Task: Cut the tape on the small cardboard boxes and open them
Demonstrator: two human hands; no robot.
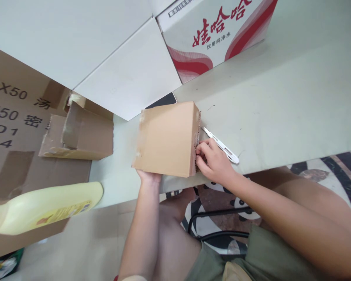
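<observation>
A brown cardboard box is tilted up over the table in front of me. Its right edge is torn and rough. My left hand reaches behind the box from below, and the box hides its fingers. My right hand is closed at the torn right edge, with curled fingertips pinching at the cardboard there. A white utility knife lies on the table just beyond my right hand, apart from the fingers.
A white and red drinking-water carton stands at the back. White panels rise behind the box, with a dark flat object at their foot. At left are an open cardboard box, a large carton and a pale yellow bottle.
</observation>
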